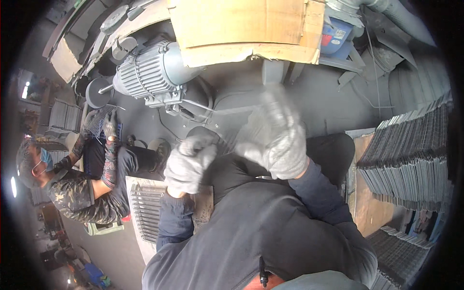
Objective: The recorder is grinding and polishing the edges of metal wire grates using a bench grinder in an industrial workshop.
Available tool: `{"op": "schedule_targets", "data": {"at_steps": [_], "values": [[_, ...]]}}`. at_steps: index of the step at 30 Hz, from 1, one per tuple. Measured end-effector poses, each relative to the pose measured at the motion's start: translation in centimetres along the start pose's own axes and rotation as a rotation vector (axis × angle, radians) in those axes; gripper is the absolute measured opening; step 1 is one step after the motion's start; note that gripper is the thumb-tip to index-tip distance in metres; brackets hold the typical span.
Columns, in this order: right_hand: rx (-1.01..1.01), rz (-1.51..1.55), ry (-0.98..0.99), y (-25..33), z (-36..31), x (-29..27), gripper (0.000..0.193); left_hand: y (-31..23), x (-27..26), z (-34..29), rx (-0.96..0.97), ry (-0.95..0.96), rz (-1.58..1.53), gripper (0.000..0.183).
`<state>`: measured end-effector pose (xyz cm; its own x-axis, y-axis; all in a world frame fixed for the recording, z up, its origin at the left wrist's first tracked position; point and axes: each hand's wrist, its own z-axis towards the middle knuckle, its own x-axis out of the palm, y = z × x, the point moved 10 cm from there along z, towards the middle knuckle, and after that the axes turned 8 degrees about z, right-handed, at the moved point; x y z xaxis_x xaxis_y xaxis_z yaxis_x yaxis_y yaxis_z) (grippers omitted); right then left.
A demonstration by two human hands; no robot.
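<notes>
My left hand [190,164], in a pale grey work glove, is curled closed in front of my lap at the near edge of a blurred grey metal grate [250,129]. The grate's thin ribs show between my two hands, smeared by motion. My right hand [280,142], gloved the same way, is at the grate's right side. Its fingers point away from me but blur too much to show whether they grip. Beside my left forearm, a rack of dark parallel bars [147,208] lies on a light board.
Ahead, a grey motor [150,72] with a round wheel [98,93] stands beside a cardboard sheet [241,29]. Tall stacks of metal grates [408,159] rise at my right. A seated co-worker [72,188] at left handles a similar grate. A ribbed duct [394,17] runs upper right.
</notes>
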<state>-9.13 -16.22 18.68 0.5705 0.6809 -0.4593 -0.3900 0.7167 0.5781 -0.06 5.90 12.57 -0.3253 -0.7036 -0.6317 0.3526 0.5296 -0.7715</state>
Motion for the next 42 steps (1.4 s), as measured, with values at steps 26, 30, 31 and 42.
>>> {"op": "schedule_targets", "data": {"at_steps": [26,30,31,42], "values": [[0.844,0.971,-0.766,-17.3,-12.2,-4.2,0.064,5.8,12.2,4.3,-0.158,-0.104,-0.764,0.021],[1.018,0.594,-0.23,-20.3,-11.3,-2.9,0.05,11.4,18.7,4.7,-0.207,0.211,-0.503,0.017],[1.155,0.634,-0.208,-21.7,-12.2,-2.6,0.045,11.6,19.8,5.5,-0.137,0.27,-0.495,0.018],[1.3,0.495,-0.183,-27.8,-13.7,-4.3,0.033,11.4,25.5,9.4,-0.205,0.525,-0.305,0.031]]}}
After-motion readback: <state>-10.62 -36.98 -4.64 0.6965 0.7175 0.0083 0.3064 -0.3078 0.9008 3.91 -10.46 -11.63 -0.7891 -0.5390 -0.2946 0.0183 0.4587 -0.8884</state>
